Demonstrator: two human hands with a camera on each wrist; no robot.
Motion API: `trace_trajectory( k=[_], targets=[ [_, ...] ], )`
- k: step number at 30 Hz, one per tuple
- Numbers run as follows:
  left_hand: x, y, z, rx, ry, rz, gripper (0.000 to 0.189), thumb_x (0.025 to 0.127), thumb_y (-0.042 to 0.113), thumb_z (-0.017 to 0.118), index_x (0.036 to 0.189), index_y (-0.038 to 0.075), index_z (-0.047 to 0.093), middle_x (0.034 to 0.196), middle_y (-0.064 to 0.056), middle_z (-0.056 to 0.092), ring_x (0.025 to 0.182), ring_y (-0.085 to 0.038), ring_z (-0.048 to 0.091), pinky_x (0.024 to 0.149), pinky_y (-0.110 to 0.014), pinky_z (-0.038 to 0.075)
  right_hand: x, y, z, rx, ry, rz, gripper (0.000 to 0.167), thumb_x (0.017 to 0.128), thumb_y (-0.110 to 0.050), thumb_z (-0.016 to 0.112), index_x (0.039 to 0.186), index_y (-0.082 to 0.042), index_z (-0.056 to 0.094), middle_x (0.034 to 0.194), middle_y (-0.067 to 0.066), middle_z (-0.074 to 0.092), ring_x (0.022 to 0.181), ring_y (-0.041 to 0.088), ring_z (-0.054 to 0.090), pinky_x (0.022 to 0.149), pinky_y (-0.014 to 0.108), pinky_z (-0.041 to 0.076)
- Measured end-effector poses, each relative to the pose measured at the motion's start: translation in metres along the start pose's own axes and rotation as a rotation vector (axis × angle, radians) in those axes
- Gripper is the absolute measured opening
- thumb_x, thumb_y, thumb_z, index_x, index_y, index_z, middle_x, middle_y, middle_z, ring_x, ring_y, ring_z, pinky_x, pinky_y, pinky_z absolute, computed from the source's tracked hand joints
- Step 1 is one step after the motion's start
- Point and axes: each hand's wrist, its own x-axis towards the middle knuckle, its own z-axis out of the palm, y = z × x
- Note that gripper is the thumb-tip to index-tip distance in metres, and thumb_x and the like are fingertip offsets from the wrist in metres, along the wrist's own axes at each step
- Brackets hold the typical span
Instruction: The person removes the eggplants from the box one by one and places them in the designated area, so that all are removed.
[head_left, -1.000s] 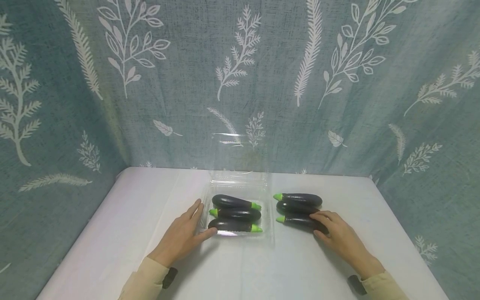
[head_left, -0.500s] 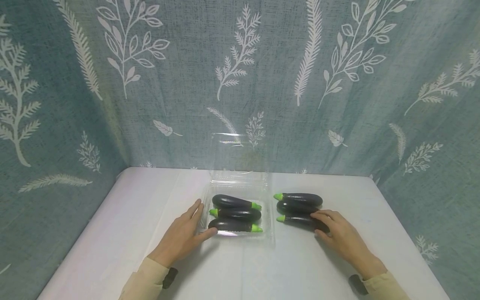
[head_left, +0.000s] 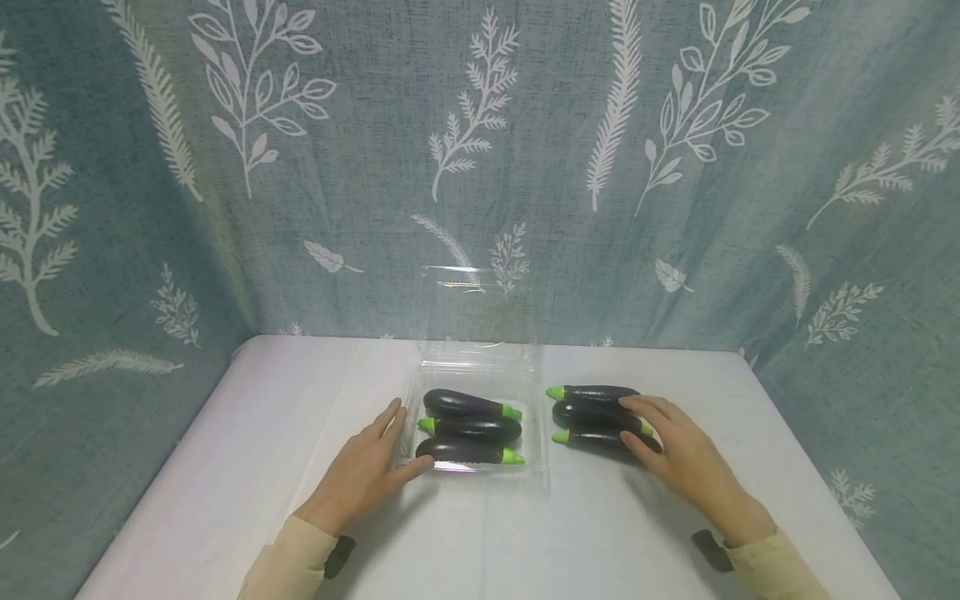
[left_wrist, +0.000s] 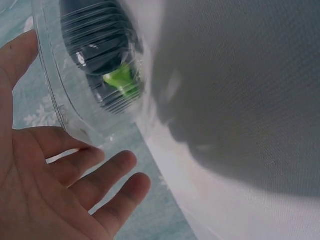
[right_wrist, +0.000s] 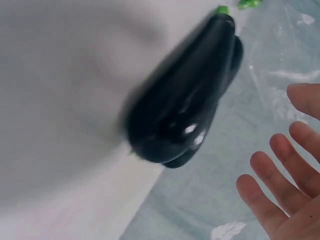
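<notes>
Three dark eggplants (head_left: 468, 451) with green stems lie side by side in a clear plastic clamshell container (head_left: 480, 380). Its see-through lid (head_left: 478, 312) stands raised at the back. My left hand (head_left: 362, 471) rests at the container's left front corner, thumb along the front rim, fingers fairly straight against the side. To the right of the container, another three eggplants (head_left: 596, 414) lie in a row on the table. Over their right ends is my right hand (head_left: 690, 458), fingers spread. In the right wrist view, its fingers stand apart from the nearest eggplant (right_wrist: 180, 95).
A white-covered table (head_left: 510, 542) carries everything. Blue-green cloth (head_left: 375, 167) with white leaf patterns hangs around its back and sides, close behind the raised lid. A dark band (head_left: 712, 550) sits at the right wrist.
My right hand has come off the nearest eggplant on the right, moving slightly away from me with the fingers spreading. The middle eggplant's stem now shows. My left hand has not visibly moved.
</notes>
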Motion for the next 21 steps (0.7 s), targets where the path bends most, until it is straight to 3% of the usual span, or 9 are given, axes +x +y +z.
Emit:
trace_trajectory(
  k=[11, 18, 21],
  targets=[
    [-0.001, -0.001, 0.001, -0.003, -0.004, -0.008, 0.095, 0.094, 0.063, 0.06, 0.151, -0.01, 0.037, 0.161, -0.023, 0.031, 0.14, -0.046, 0.04, 0.111, -0.059, 0.037, 0.043, -0.023, -0.005, 0.109, -0.051, 0.033, 0.056, 0.09, -0.015, 0.079, 0.142, -0.009, 0.057, 0.135, 0.005, 0.062, 0.125, 0.025, 0.058, 0.103, 0.045, 0.047],
    [-0.001, -0.002, 0.002, -0.007, 0.001, -0.003, 0.095, 0.094, 0.063, 0.06, 0.151, -0.009, 0.038, 0.161, -0.022, 0.031, 0.14, -0.045, 0.04, 0.112, -0.058, 0.036, 0.075, -0.037, 0.003, 0.213, -0.157, 0.029, 0.059, 0.095, -0.023, 0.074, 0.148, -0.008, 0.051, 0.143, 0.007, 0.058, 0.133, 0.025, 0.053, 0.109, 0.045, 0.044],
    [-0.001, -0.002, 0.002, -0.007, 0.003, 0.0, 0.095, 0.094, 0.064, 0.059, 0.151, -0.009, 0.038, 0.161, -0.022, 0.031, 0.14, -0.045, 0.04, 0.112, -0.058, 0.037, 0.089, -0.043, 0.01, 0.287, -0.195, 0.032, 0.06, 0.096, -0.025, 0.072, 0.149, -0.008, 0.049, 0.147, 0.006, 0.055, 0.135, 0.023, 0.051, 0.106, 0.041, 0.048]
  ],
)
